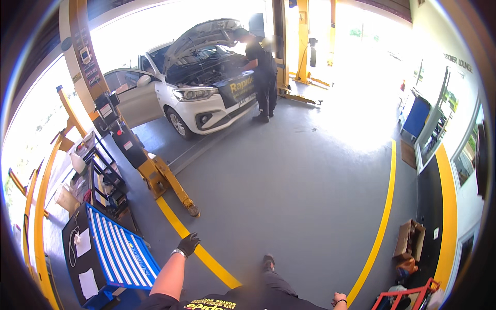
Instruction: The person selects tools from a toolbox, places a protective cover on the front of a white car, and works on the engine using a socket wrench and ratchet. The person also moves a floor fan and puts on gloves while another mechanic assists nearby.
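"What's the black-gloved left hand [188, 244] near?"

"A blue tool cabinet [118, 245]. The right hand [339, 299] is at the lower edge."

"And ahead?"

"A co-worker [265, 72] in dark clothes stands at a white car [206, 106], its hood [199, 39] raised."

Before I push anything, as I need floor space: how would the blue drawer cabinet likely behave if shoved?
The blue drawer cabinet is probably heavy, given its many drawers. The white sheets lying on its black top could slide if jolted. I can't make out its underside, so rolling is uncertain.
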`<state>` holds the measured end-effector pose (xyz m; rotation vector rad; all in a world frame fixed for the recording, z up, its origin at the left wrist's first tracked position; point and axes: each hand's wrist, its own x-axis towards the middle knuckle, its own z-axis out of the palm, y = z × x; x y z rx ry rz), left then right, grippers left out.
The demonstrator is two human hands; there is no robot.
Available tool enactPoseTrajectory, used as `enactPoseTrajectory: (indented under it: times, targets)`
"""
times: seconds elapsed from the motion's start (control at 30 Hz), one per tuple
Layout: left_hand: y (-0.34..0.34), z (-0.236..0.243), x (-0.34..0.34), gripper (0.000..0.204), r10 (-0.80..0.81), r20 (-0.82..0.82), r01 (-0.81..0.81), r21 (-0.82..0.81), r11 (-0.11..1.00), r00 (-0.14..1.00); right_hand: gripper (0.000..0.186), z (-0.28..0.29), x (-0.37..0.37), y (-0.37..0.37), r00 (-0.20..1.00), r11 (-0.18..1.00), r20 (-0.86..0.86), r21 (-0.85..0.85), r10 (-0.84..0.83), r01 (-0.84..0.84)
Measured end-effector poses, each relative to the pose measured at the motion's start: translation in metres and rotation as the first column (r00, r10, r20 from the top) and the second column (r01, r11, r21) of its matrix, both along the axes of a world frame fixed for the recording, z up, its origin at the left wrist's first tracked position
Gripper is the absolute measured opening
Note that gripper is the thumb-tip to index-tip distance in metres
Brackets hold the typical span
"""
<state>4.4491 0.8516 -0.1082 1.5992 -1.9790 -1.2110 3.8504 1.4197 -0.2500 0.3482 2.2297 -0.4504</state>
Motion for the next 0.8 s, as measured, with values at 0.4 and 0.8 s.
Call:
enactPoseTrajectory:
  times: [0.4,0.8]
  targets:
    - [0.018,-0.08,0.054,0.034,-0.246,0.552,-0.101,0.523,0.846,0.796,0.035,0.094,-0.088,-0.714,0.258,0.262,-0.41,-0.047,0.875,-0.964]
    - [-0.494,-0.111,0.007,0.029,-0.333,0.768,0.393,0.116,0.912,0.547,0.031,0.062,-0.115,-1.039,0.422,0.415,-0.065,-0.102,0.904,-0.904]
